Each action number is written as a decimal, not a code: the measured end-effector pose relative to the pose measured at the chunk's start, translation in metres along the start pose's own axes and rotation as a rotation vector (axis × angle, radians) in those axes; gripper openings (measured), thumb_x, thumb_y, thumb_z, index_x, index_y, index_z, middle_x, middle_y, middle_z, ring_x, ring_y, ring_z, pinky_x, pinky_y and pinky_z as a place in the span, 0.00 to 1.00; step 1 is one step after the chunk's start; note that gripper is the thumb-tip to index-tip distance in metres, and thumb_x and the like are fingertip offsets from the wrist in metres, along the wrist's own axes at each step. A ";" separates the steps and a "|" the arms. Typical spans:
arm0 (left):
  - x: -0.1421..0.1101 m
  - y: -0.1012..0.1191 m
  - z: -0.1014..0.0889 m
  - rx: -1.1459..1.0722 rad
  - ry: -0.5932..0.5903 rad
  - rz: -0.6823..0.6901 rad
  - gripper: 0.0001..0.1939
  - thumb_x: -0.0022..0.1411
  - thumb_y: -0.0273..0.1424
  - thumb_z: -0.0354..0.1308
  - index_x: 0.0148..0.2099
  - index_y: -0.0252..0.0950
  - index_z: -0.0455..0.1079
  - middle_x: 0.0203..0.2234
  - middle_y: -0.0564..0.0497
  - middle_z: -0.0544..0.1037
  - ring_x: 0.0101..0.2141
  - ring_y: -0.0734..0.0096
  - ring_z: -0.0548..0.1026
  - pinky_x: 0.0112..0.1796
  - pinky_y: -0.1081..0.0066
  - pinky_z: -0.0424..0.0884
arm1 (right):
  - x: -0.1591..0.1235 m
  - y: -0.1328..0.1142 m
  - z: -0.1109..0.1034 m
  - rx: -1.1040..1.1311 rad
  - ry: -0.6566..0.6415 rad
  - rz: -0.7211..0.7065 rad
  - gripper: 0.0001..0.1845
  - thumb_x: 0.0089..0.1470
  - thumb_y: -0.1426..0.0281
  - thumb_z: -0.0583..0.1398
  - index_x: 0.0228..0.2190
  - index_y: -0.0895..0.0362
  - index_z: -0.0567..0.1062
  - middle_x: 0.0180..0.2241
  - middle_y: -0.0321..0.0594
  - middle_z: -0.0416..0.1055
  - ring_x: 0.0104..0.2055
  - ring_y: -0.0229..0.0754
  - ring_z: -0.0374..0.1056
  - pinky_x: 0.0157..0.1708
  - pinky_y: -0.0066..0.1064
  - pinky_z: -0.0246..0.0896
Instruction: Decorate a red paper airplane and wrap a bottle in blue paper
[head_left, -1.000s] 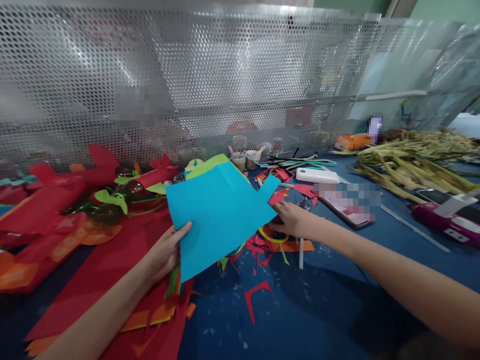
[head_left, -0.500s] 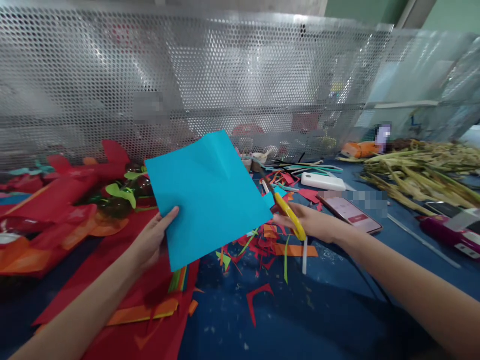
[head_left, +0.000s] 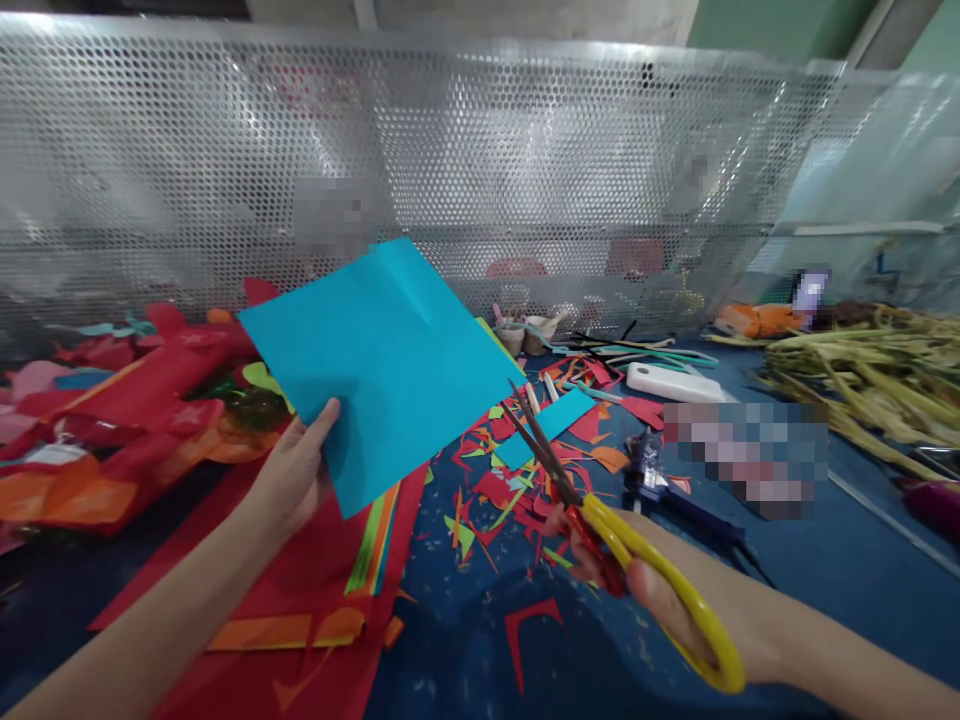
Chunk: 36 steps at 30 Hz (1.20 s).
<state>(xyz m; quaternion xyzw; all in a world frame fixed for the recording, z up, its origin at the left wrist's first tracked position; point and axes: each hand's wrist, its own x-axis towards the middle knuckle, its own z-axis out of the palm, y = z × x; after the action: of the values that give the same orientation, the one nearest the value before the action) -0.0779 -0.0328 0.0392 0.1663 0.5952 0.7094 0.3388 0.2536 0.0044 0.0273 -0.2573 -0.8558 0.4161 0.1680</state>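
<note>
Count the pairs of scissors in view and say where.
1: the yellow-and-red-handled scissors, in the right hand, tips near the blue sheet in the left hand. More could be hidden under the paper scraps.

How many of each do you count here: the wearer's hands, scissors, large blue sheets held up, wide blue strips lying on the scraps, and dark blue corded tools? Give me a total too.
Hands: 2 (left hand, right hand)
Scissors: 1
Large blue sheet: 1
Wide blue strip: 1
Dark blue corded tool: 1
Total: 6
</note>
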 end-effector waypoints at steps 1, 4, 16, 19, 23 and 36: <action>0.000 0.000 0.000 -0.007 0.005 0.009 0.13 0.72 0.29 0.57 0.56 0.43 0.74 0.49 0.56 0.84 0.55 0.69 0.78 0.62 0.63 0.67 | -0.001 -0.001 0.000 -0.007 -0.004 -0.003 0.42 0.56 0.30 0.41 0.33 0.52 0.72 0.29 0.43 0.70 0.29 0.45 0.67 0.26 0.33 0.69; -0.004 0.000 0.001 -0.020 -0.002 0.033 0.13 0.71 0.29 0.58 0.56 0.42 0.74 0.51 0.55 0.83 0.56 0.68 0.77 0.63 0.63 0.66 | -0.002 0.002 0.002 -0.021 -0.025 -0.021 0.41 0.58 0.31 0.40 0.33 0.53 0.71 0.29 0.42 0.68 0.27 0.44 0.64 0.24 0.33 0.66; -0.018 -0.011 0.009 -0.005 -0.044 0.005 0.17 0.71 0.30 0.58 0.60 0.43 0.72 0.51 0.50 0.83 0.55 0.66 0.78 0.57 0.63 0.72 | 0.000 0.003 0.005 -0.054 -0.014 -0.058 0.40 0.59 0.32 0.39 0.31 0.54 0.65 0.27 0.39 0.65 0.24 0.39 0.59 0.24 0.34 0.65; -0.021 -0.009 0.011 -0.011 -0.035 0.000 0.17 0.71 0.29 0.57 0.60 0.42 0.73 0.50 0.50 0.83 0.54 0.68 0.79 0.57 0.64 0.72 | -0.001 0.000 0.003 -0.044 -0.014 -0.075 0.40 0.59 0.32 0.39 0.32 0.55 0.66 0.28 0.38 0.65 0.24 0.38 0.58 0.23 0.33 0.65; -0.022 -0.008 0.012 -0.025 -0.039 0.000 0.16 0.71 0.28 0.57 0.59 0.42 0.73 0.50 0.51 0.84 0.51 0.68 0.81 0.55 0.66 0.74 | -0.001 -0.005 0.003 -0.051 0.017 -0.074 0.41 0.59 0.32 0.39 0.32 0.55 0.67 0.28 0.39 0.65 0.25 0.39 0.59 0.24 0.34 0.65; -0.025 -0.005 0.014 -0.051 -0.040 -0.011 0.16 0.71 0.28 0.57 0.59 0.41 0.74 0.49 0.50 0.84 0.47 0.67 0.83 0.53 0.65 0.76 | -0.002 0.002 0.003 -0.020 -0.026 -0.080 0.45 0.60 0.33 0.40 0.38 0.57 0.76 0.30 0.43 0.69 0.28 0.41 0.63 0.28 0.34 0.72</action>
<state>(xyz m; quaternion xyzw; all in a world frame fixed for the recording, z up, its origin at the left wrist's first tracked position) -0.0494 -0.0389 0.0421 0.1685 0.5710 0.7191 0.3584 0.2543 0.0022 0.0238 -0.2193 -0.8716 0.4038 0.1707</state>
